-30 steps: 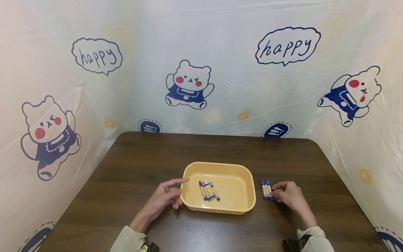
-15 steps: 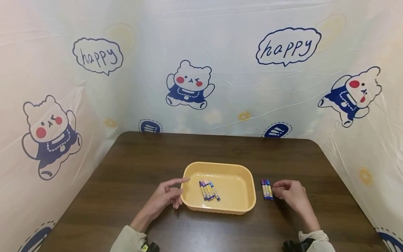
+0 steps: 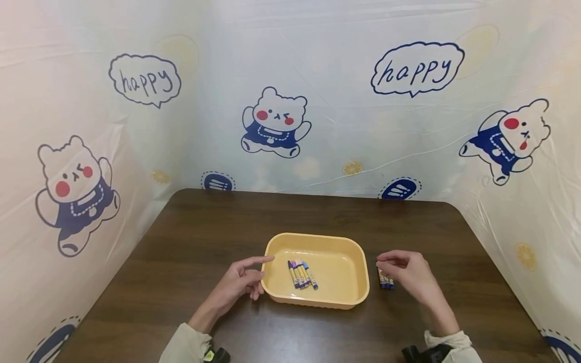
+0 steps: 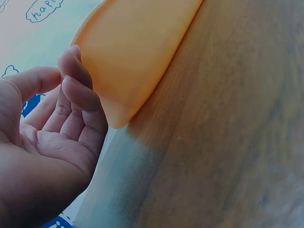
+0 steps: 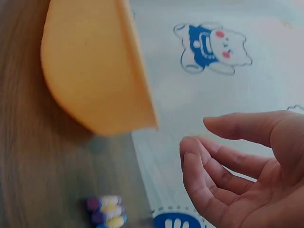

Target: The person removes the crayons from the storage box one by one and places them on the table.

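A yellow plastic tray (image 3: 338, 272) sits on the table, with several crayons (image 3: 301, 275) lying side by side in its left half. At its left end my left hand (image 3: 240, 282) holds the rim, index finger over the edge and thumb outside; the left wrist view shows this hand (image 4: 61, 118) against the tray wall (image 4: 133, 52). My right hand (image 3: 410, 275) hovers above a small row of crayons (image 3: 385, 283) to the tray's right, partly covering them. In the right wrist view, thumb and fingers of this hand (image 5: 237, 166) are apart with nothing between, away from the crayons (image 5: 108, 211).
The dark wooden table (image 3: 317, 212) reaches back to a pale curtain (image 3: 336, 126) printed with bears and speech bubbles. The curtain also runs along both sides. A dark wrist device (image 3: 426, 354) sits at the right sleeve.
My right hand first drew slightly right from the crayon row, then moved left and up over it, covering the crayons' far ends. The left hand and tray stay put.
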Tool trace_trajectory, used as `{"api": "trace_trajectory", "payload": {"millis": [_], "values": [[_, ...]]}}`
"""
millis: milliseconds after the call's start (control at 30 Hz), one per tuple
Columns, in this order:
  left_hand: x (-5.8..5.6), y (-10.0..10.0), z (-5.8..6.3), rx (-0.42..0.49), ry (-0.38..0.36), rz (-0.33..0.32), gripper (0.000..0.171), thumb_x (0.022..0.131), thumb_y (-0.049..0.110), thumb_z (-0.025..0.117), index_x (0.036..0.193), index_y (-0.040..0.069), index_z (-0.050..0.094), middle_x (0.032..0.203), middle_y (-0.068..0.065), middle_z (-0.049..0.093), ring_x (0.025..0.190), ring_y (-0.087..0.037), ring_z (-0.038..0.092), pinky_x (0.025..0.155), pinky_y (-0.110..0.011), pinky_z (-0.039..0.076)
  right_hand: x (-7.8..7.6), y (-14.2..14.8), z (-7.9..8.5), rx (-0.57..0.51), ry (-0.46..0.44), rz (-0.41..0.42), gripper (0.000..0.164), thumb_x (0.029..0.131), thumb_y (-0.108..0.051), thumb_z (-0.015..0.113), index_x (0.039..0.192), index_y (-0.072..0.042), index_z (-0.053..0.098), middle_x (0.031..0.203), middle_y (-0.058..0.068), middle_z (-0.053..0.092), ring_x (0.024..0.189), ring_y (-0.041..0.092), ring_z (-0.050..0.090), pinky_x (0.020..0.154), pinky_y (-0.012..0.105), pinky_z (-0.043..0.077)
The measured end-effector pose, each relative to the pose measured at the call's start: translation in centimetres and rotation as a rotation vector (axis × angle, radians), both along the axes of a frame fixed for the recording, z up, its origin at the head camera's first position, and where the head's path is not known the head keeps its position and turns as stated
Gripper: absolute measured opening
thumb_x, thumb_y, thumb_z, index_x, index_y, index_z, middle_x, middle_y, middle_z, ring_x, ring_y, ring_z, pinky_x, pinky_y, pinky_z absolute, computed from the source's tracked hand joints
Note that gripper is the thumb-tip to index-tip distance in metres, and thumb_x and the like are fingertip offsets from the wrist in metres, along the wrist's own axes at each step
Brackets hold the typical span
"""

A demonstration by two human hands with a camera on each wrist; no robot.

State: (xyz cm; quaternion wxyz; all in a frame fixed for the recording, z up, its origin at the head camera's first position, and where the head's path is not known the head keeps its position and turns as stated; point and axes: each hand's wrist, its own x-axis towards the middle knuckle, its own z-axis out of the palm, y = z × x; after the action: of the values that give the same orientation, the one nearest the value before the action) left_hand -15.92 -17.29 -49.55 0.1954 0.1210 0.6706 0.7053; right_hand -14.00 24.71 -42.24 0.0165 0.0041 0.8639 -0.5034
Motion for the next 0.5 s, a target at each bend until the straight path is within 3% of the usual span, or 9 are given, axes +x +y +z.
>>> {"api": "trace_trajectory", "payload": {"millis": [367, 500], "values": [[-0.1, 0.0, 0.0, 0.020, 0.004, -0.006, 0.049, 0.100, 0.014, 0.059, 0.145, -0.001, 0.047, 0.071, -0.005, 0.066, 0.056, -0.015, 0.060, 0.053, -0.024, 0.052, -0.3, -3.4, 1.9, -0.032, -0.006, 0.109, 0.027, 0.091, -0.016, 0.073, 0.110, 0.004, 0.070, 0.098, 0.013, 0.073, 0.083, 0.025, 0.072, 0.070, 0.029, 0.058], [0.0, 0.0, 0.1, 0.027, 0.005, -0.012, 0.050, 0.100, 0.015, 0.059, 0.145, -0.001, 0.047, 0.071, -0.005, 0.066, 0.056, -0.015, 0.059, 0.053, -0.024, 0.052, -0.8, -4.8, 1.9, -0.036, -0.023, 0.118, 0.026, 0.090, -0.015, 0.075, 0.108, 0.003, 0.071, 0.097, 0.011, 0.073, 0.082, 0.023, 0.071, 0.075, 0.035, 0.059]]}}
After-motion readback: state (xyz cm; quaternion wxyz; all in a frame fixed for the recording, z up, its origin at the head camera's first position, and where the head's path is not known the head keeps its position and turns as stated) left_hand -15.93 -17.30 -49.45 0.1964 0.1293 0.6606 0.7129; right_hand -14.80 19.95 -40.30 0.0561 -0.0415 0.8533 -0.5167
